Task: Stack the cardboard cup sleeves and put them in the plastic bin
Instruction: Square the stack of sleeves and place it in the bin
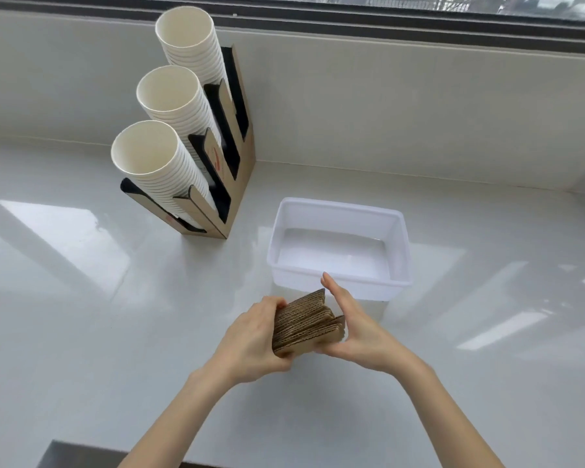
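Note:
A stack of brown corrugated cardboard cup sleeves (pixel 306 324) is held edge-up between both hands, just above the white counter. My left hand (pixel 254 339) grips the stack's left side with fingers curled over its top. My right hand (pixel 352 322) presses flat against the stack's right side, thumb under its near corner. The sleeves are slightly fanned at the right end. The clear plastic bin (pixel 338 280) stands directly behind the hands, with nothing inside it.
A cardboard cup dispenser (pixel 232 184) with three tilted columns of white paper cups (pixel 156 157) stands at the back left. The glossy white counter (pixel 98 315) runs to a low wall and a window sill. A dark edge (pixel 81 459) lies at the bottom left.

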